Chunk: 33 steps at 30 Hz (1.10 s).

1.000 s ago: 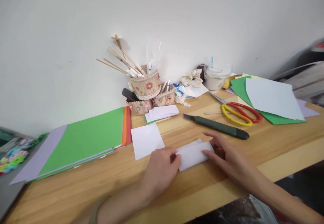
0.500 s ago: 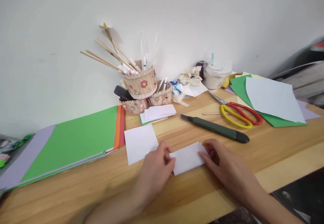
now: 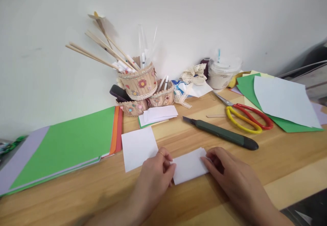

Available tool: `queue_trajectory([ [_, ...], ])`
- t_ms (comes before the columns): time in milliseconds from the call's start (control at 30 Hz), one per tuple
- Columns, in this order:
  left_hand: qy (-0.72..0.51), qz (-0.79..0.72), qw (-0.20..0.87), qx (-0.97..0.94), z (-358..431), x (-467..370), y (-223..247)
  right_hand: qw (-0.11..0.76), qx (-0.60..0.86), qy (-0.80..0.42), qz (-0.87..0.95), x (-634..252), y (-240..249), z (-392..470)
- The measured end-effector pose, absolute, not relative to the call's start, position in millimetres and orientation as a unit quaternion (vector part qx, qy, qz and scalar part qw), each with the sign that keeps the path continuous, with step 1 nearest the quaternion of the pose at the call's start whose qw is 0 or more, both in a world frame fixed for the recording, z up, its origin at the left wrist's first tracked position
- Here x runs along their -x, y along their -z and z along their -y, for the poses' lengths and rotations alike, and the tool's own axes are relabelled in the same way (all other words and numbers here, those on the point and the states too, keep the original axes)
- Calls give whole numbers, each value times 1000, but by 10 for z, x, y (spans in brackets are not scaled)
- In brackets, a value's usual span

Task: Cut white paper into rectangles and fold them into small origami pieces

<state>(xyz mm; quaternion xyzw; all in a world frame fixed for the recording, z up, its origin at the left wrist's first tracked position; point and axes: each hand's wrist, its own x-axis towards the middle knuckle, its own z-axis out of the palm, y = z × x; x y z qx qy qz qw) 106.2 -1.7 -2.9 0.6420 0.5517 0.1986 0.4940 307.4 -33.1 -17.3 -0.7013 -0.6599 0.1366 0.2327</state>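
Note:
A folded white sheet of paper (image 3: 190, 166) lies low over the wooden table, between my two hands. My left hand (image 3: 157, 169) pinches its left end between thumb and fingers. At the right end, my right hand (image 3: 226, 171) has its thumb and curled fingers closed on the paper's edge. Just left of the folded piece is a flat white square of paper (image 3: 139, 147), partly behind my left hand. Behind it, a small stack of folded white papers (image 3: 160, 113) rests on green and yellow pieces. A dark green utility knife (image 3: 222, 132) lies beyond my right hand.
Scissors (image 3: 247, 117) with red and yellow handles lie near a wooden stick (image 3: 217, 116). Colored paper sheets (image 3: 74, 144) lie at left, more paper (image 3: 283, 100) at right. Decorated holders (image 3: 139, 83) with pens and sticks stand by the wall, near a lidded cup (image 3: 222, 74).
The view has shifted and come slightly closer. Both hands keep hold of the folded paper, with its right edges now nearly lined up.

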Motion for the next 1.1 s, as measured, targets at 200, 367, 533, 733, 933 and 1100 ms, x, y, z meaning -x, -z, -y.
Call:
queue_trajectory([
  [200, -165, -574, 490, -635, -5, -1072, 9, 227, 720, -170, 633, -3079, 175, 297],
  [367, -148, -591, 495, -619, -15, -1084, 21, 237, 719, -187, 626, -3091, 163, 265],
  [533, -145, -587, 497, -622, -18, -1085, 33, 228, 730, -209, 610, -3120, 158, 258],
  [733, -148, -588, 497, -621, -12, -1078, 59, 226, 736, -218, 600, -3129, 152, 228],
  [933, -141, -597, 501, -610, -11, -1058, 62, 232, 728, -219, 607, -3144, 162, 223],
  [1100, -141, -590, 481, -633, 18, -1038, 74, 226, 733, -227, 600, -3160, 218, 253],
])
